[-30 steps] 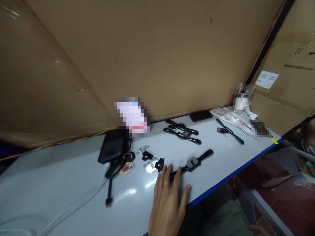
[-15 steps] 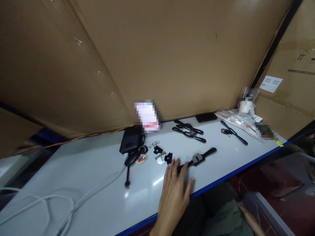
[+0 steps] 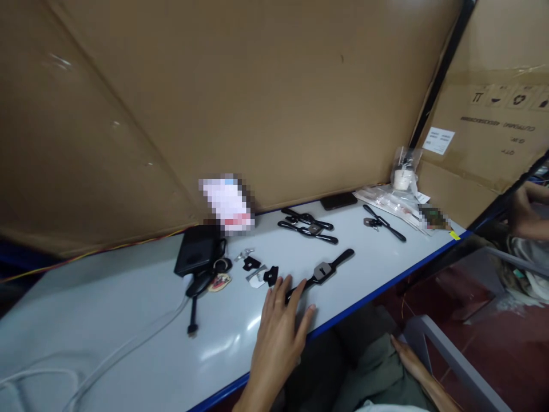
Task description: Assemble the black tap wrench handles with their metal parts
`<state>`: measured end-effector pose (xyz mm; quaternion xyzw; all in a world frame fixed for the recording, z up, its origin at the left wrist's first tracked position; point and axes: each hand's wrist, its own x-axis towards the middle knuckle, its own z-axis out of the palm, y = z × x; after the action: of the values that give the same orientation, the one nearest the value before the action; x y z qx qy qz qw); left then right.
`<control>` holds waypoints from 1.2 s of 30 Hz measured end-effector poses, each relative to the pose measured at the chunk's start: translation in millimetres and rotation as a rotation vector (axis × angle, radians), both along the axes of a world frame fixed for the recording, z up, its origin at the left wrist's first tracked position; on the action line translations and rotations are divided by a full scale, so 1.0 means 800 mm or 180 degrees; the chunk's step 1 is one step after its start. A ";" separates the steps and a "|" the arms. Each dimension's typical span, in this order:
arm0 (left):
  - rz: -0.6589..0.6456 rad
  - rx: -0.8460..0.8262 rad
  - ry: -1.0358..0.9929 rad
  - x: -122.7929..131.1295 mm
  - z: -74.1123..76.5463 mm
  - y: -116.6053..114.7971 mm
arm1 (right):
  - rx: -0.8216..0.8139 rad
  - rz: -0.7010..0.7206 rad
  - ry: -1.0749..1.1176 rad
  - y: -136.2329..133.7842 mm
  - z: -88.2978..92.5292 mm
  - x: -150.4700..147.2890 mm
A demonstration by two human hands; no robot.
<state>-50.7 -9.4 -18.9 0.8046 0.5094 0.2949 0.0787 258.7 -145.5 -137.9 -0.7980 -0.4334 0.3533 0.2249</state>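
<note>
My left hand [image 3: 281,313] lies over the table with its fingers spread, holding nothing. Its fingertips are at the near handle of a black spokeshave [image 3: 322,271] with a grey blade plate. I cannot tell whether they touch it. Just beyond the fingers are two small black notched plates [image 3: 270,276], flat silver blades [image 3: 256,278] and small shiny metal bits [image 3: 244,254]. My right hand [image 3: 402,350] rests low on my lap, its fingers mostly out of sight. Two more spokeshaves [image 3: 309,230] lie side by side farther back, and another [image 3: 386,224] lies to the right with loose parts.
At left sit a black box-shaped device [image 3: 197,250], a key fob with a ring [image 3: 222,264] and a white cable [image 3: 128,346]. A lit, blurred screen [image 3: 229,206] leans on the cardboard wall. A dark phone [image 3: 338,200] and plastic bags [image 3: 388,203] lie behind. Another person's arm [image 3: 529,214] shows at right.
My view has turned to the right, so everything sits farther left. My left hand keeps its place by the spokeshave. Another person's arm has come into view at right.
</note>
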 end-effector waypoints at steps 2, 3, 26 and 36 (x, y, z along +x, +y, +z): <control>0.0002 -0.0024 -0.0008 0.000 0.000 0.000 | -0.0236 0.0123 -0.0110 0.002 -0.011 0.012; 0.0005 -0.0038 -0.0015 0.000 0.000 -0.001 | -0.0359 0.0173 -0.0222 0.003 -0.012 0.017; 0.0252 0.0284 -0.0052 0.037 0.009 0.010 | 0.1423 0.1142 -0.2029 0.265 0.228 0.071; 0.0370 -0.0180 0.0038 0.066 0.022 0.029 | 0.1861 0.1678 -0.1951 0.278 0.197 0.050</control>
<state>2.2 13.6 -1.5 0.7729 0.5639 0.2796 0.0810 298.9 76.6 19.4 -0.6320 -0.7474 0.0110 0.2046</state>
